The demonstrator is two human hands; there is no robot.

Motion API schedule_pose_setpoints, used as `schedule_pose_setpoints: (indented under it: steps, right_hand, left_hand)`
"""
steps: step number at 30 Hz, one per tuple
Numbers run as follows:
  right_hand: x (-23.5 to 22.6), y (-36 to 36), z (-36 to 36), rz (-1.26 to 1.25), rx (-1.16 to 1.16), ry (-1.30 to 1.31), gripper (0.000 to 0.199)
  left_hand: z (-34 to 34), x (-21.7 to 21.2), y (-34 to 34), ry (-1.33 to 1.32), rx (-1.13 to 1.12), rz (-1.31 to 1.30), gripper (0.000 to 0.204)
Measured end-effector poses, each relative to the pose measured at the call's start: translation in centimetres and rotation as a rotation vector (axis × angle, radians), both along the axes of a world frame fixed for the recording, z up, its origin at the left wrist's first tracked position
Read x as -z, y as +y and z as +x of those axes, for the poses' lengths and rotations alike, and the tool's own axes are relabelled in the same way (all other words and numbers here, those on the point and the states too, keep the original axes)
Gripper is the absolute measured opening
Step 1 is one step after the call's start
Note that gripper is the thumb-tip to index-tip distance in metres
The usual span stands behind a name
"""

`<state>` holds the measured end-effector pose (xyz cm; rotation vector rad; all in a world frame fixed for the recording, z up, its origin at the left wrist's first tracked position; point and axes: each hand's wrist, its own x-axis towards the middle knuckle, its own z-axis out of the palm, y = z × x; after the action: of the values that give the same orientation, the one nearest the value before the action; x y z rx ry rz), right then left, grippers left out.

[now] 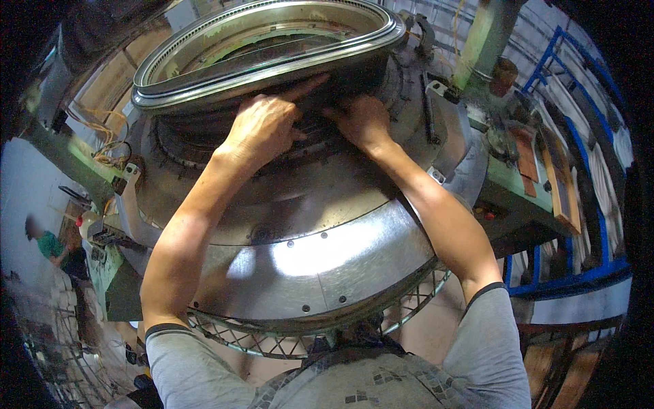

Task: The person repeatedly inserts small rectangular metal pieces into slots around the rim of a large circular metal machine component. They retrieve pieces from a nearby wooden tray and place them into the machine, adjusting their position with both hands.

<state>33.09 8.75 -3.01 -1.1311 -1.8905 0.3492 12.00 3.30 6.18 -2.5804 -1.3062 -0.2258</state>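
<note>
Both my arms reach over a large round metal machine point(293, 198) that looks like a circular knitting machine. My left hand point(266, 129) is at the dark gap below the tilted metal ring point(266, 83). Its index finger stretches out to the right along the ring's dark underside, apart from the other, bent fingers. Close by on the right, my right hand point(364, 124) has its fingers bent together inside the same shadowed gap. Whatever those fingertips pinch or touch is lost in the dark. Concentric dark bands point(313, 140) lie under both hands.
Green machine posts stand at the left point(88, 167) and right point(487, 41). A blue rack point(569, 123) with pale material is at the far right. A wooden frame point(560, 180) leans by a green table. Another person point(51, 245) in green is at the far left.
</note>
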Motion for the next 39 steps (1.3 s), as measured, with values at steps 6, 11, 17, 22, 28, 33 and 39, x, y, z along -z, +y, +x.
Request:
schedule_pose_setpoints:
  steps: [6, 11, 17, 22, 28, 33, 39]
  right_hand:
    - [-1.0, -0.1, -0.6, -0.729, -0.490, 0.924, 0.022]
    - [-2.8, -1.0, -0.4, -0.687, -0.469, 0.935, 0.020]
    - [-2.3, 0.3, 0.1, -0.597, -0.433, 0.844, 0.020]
    - [-1.8, 0.5, 0.2, -0.518, -0.517, 0.798, 0.021]
    - [-2.8, -2.1, -1.8, -0.738, -0.614, 0.859, 0.021]
    - [-2.3, -0.5, -0.5, -0.845, -0.405, 1.140, 0.021]
    - [-1.4, 0.2, 0.3, -0.261, -0.041, 0.904, 0.016]
  left_hand:
    - [-0.4, 0.7, -0.5, -0.106, 0.032, 0.059, 0.079]
    - [-0.6, 0.8, -0.5, -0.089, 0.011, 0.056, 0.048]
    - [-0.4, 0.7, -0.9, -0.099, -0.035, 0.003, 0.083]
    - [-0.7, 0.8, -0.6, -0.098, 0.057, 0.114, 0.074]
    - [-2.4, 1.2, -1.8, -0.081, -0.003, 0.168, 0.057]
    - [-5.4, 1.0, -2.6, 0.023, -0.032, 0.208, 0.053]
    - [-6.2, 0.6, -7.3, -0.182, -0.046, 0.079, 0.022]
